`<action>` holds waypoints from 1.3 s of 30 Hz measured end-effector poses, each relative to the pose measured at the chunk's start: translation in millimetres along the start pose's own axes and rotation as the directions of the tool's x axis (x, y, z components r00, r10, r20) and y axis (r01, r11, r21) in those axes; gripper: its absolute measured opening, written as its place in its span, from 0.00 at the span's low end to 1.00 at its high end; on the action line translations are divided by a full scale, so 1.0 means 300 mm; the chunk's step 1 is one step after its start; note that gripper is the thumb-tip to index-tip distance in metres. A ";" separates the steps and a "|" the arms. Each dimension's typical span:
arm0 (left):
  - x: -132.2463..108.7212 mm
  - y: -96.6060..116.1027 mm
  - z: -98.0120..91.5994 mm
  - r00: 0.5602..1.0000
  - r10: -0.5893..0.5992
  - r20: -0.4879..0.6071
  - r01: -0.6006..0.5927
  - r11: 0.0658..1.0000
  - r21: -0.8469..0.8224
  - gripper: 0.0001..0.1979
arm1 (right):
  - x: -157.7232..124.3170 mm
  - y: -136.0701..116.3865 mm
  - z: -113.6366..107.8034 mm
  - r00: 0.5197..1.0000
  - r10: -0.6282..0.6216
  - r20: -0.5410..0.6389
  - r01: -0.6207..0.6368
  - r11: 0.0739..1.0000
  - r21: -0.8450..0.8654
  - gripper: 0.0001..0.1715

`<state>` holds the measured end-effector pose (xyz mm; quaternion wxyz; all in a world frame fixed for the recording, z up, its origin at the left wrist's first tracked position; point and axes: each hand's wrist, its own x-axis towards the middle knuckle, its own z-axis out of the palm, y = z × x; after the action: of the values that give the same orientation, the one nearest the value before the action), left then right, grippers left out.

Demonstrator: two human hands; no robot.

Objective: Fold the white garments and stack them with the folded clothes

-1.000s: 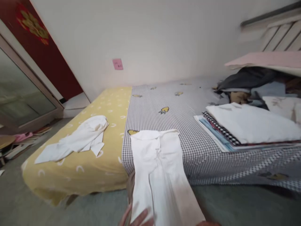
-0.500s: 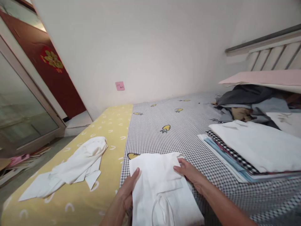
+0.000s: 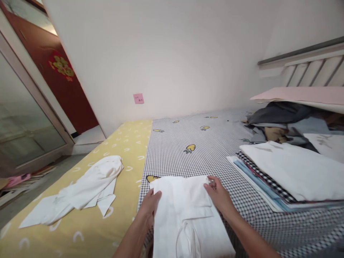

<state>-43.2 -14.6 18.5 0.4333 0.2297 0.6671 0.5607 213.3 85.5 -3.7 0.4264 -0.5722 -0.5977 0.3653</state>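
A white garment (image 3: 185,211), folded over with a drawstring loop showing near its lower part, lies on the checked bed sheet (image 3: 193,157) in front of me. My left hand (image 3: 151,206) grips its top left corner, fingers closed on the cloth. My right hand (image 3: 218,195) pinches its top right corner. Both hands rest on the bed at the garment's far edge.
A crumpled white garment (image 3: 80,190) lies on the yellow sheet (image 3: 120,143) to the left. A stack of folded clothes (image 3: 287,172) sits at the right, with a heap of dark clothes (image 3: 282,118) and a pink board (image 3: 301,95) behind. The wall runs along the bed's far side.
The garment hung long over the bed's edge a second ago; now it is folded over and both my hands hold its far corners, slightly further up the bed.
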 end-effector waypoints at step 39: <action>0.003 -0.071 0.126 0.767 0.117 0.631 -0.642 0.179 0.746 0.29 | -0.278 0.007 0.040 0.869 0.196 0.454 -0.430 0.753 0.498 0.19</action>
<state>-8.2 1.3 -1.8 0.1881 0.7204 0.6626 0.0814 201.5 3.2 -17.8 0.3904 -0.4260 -0.4193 0.7002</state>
